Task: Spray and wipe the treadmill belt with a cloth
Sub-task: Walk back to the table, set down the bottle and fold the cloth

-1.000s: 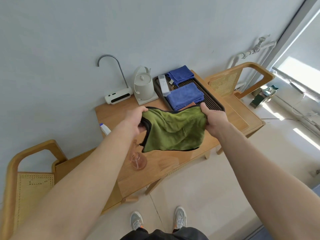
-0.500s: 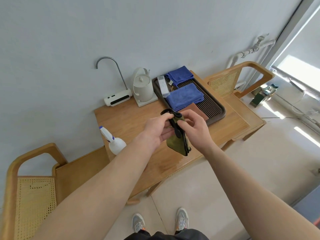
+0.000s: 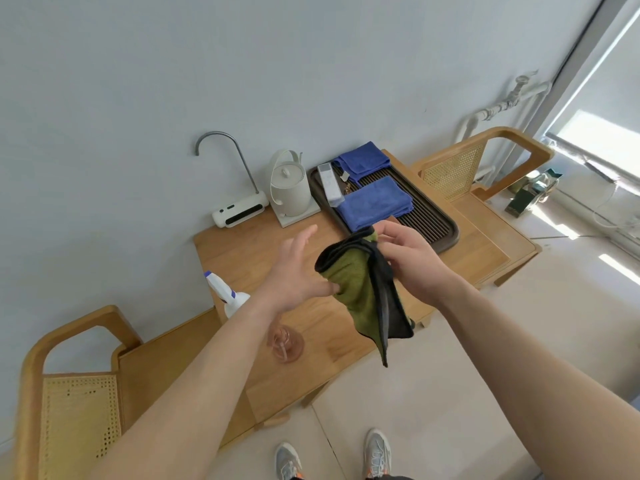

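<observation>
The right hand (image 3: 414, 259) is holding the green cloth (image 3: 358, 289) up over the middle of the wooden table (image 3: 239, 252). Its fingers (image 3: 389, 233) are curling round the bunched top of the cloth and pinching it. The cloth is hanging with its long axis running from that top down toward the near edge of the table, and its narrow lower tip is pointing at the floor. It is showing a fleecy olive face and a dark, smoother backing with a black border, folded into loose vertical pleats.

The left hand (image 3: 298, 271) is hovering just beside the cloth, with its fingers (image 3: 304, 239) spreading straight and gripping nothing; the thumb is lying against the cloth's left fold.

A white plastic spray bottle (image 3: 235, 299) with a blue-tipped nozzle is standing at the table's left edge, partly hidden by the left forearm, with its nozzle pointing up toward the wall. A rounded clear glass vessel (image 3: 287, 344) is sitting near the near edge. A dark slatted tray (image 3: 438, 220) is occupying the far right corner and carrying two folded blue cloths (image 3: 375, 202).
</observation>
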{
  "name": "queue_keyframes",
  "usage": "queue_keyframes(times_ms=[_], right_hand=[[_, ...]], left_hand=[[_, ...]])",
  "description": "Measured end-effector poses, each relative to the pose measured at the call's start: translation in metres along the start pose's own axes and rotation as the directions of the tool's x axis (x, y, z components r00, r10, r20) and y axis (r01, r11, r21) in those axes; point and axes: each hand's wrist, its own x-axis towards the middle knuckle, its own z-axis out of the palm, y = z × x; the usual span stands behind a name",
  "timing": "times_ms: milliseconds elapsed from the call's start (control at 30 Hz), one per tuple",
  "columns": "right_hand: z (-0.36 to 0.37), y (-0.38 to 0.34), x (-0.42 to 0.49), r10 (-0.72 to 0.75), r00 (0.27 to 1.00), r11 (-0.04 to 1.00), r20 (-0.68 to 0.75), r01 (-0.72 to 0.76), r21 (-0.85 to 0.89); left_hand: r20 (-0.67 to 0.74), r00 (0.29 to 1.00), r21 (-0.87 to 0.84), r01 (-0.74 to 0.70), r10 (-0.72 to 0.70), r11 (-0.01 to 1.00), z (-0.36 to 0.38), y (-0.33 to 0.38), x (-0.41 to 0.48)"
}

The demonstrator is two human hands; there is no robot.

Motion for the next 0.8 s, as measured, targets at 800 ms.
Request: queue_keyframes(times_ms=[800], right_hand=[[-0.026,0.053,0.058,0.188,0.934,0.969,-0.305,-0.227,-0.097]], left_hand=[[-0.273,0.96,0.104,-0.038,0.065,0.994,0.025,-0.021,0.028]])
